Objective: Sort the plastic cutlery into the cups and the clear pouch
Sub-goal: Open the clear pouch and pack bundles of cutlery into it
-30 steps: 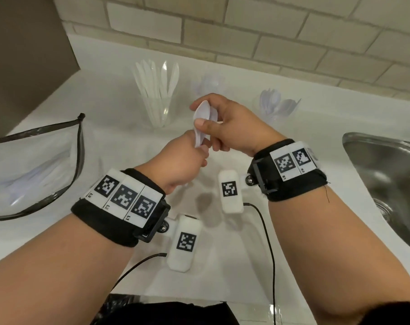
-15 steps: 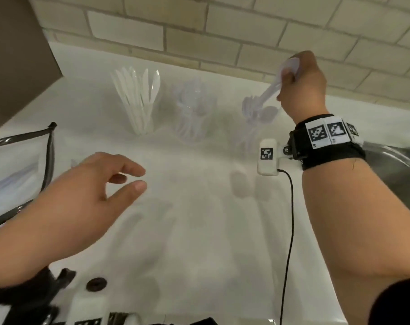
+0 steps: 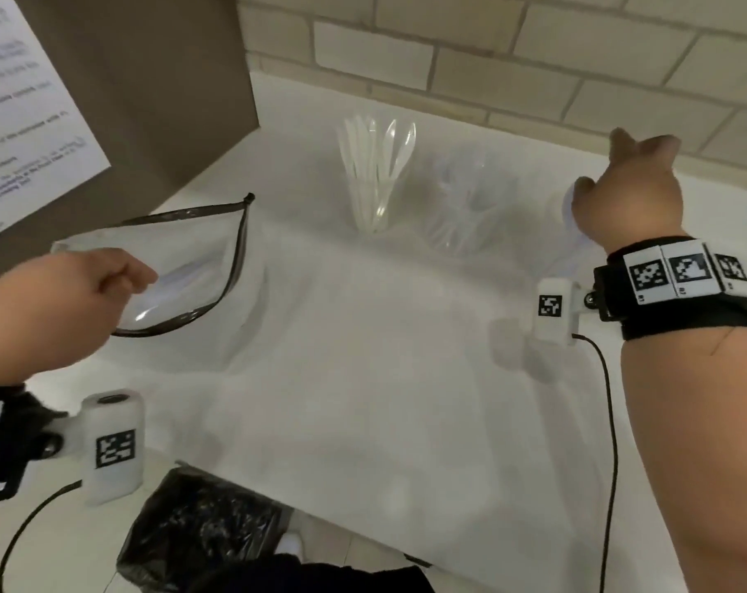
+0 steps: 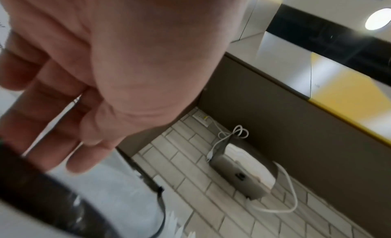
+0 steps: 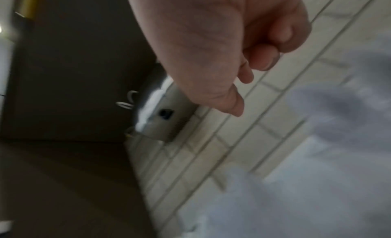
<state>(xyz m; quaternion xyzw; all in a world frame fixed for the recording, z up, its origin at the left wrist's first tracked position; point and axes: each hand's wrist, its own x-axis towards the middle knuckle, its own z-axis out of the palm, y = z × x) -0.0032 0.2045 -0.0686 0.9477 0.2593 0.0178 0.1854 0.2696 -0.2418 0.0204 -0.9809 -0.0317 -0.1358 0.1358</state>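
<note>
Three clear cups stand in a row at the back of the white counter [image 3: 363, 357]. The left cup [image 3: 376, 181] holds upright white cutlery and the middle cup [image 3: 470, 207] holds clear pieces. My right hand [image 3: 619, 181] hovers over the right cup and hides most of it; spoons [image 3: 574, 207] show beside its palm. In the right wrist view the right hand [image 5: 249, 84] has loosely curled fingers and holds nothing. The clear pouch [image 3: 234, 267], trimmed in black, lies open at left with white cutlery inside. My left hand [image 3: 123, 276] hovers over the pouch's near edge, and in the left wrist view it [image 4: 63, 141] has relaxed fingers above the pouch's rim [image 4: 52, 199].
A brown panel [image 3: 149, 79] with a paper notice [image 3: 21, 100] stands at the back left. A tiled wall runs behind the cups, with a grey box and white cable [image 4: 243, 166] on it. A black bag [image 3: 200, 528] sits below the counter's front edge.
The right hand has come down over the right cup and the spoon it pinched is no longer in it. The left hand has moved left to the pouch.
</note>
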